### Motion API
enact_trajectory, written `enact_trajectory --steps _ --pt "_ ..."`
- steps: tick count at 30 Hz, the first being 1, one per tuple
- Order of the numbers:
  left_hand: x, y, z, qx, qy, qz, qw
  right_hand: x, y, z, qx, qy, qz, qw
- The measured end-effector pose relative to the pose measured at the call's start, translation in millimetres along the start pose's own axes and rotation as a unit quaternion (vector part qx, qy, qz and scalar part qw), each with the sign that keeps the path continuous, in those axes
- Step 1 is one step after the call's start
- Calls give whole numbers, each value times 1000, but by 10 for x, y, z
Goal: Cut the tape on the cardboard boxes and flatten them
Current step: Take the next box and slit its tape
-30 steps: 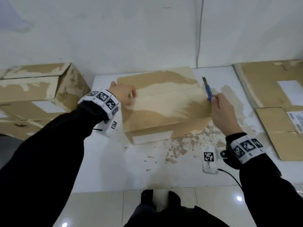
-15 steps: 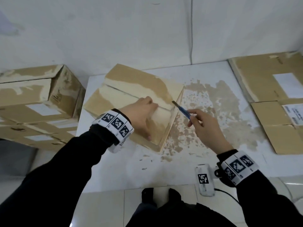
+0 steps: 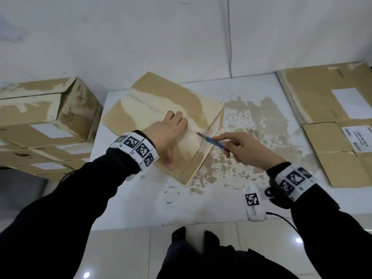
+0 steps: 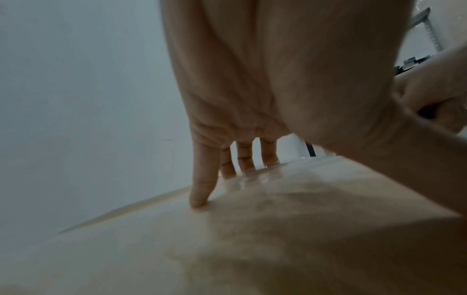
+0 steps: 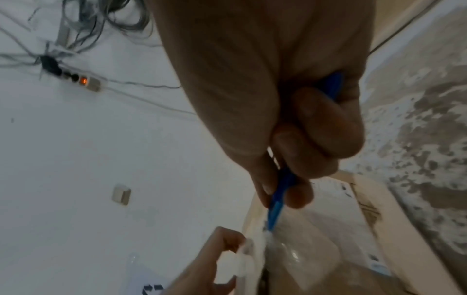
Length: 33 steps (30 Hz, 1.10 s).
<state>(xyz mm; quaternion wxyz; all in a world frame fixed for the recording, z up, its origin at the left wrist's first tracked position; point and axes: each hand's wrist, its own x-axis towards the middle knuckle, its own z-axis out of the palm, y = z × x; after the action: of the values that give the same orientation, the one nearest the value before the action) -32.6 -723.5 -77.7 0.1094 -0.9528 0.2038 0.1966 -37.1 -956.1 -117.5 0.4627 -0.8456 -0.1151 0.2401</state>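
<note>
A taped cardboard box (image 3: 153,101) lies turned at an angle on the white table (image 3: 201,206). My left hand (image 3: 171,133) presses down on the box's top with straight fingers (image 4: 202,191), thumb near the front edge. My right hand (image 3: 243,148) grips a blue utility knife (image 3: 213,142); its blade tip touches the clear tape on the box's top near the right edge. In the right wrist view the knife (image 5: 278,207) sits pinched between thumb and fingers, tip at the glossy tape.
A stack of closed cardboard boxes (image 3: 40,117) stands left of the table. Flattened cardboard (image 3: 332,127) lies on the right part of the table. The wall runs close behind. A white tagged device (image 3: 253,202) hangs by my right wrist.
The box was turned from square-on to an angle. My left hand moved from its far left edge onto its top, and the knife came down from upright to the tape.
</note>
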Motion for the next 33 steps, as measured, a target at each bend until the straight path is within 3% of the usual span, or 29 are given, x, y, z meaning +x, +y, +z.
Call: enact_trajectory --steps 4,8,18,22,27,33 --pt "-9 0 -26 -12 13 10 1000 10 -59 -6 -28 10 4 1000" --pt "1 -7 -27 -8 3 28 1000 -94 -21 -107 -12 -50 13 999" --pt "70 -35 20 8 36 62 997 -209 62 -7 -4 -3 8 1000" --pt "29 -67 -61 -14 97 46 994 -405 47 -154 -55 -84 3 995" --pt "64 -14 -183 70 96 45 992 -470 23 -323 -19 110 -26 993" --pt "214 205 -193 12 14 -29 999 -473 88 -73 -155 104 -52 981"
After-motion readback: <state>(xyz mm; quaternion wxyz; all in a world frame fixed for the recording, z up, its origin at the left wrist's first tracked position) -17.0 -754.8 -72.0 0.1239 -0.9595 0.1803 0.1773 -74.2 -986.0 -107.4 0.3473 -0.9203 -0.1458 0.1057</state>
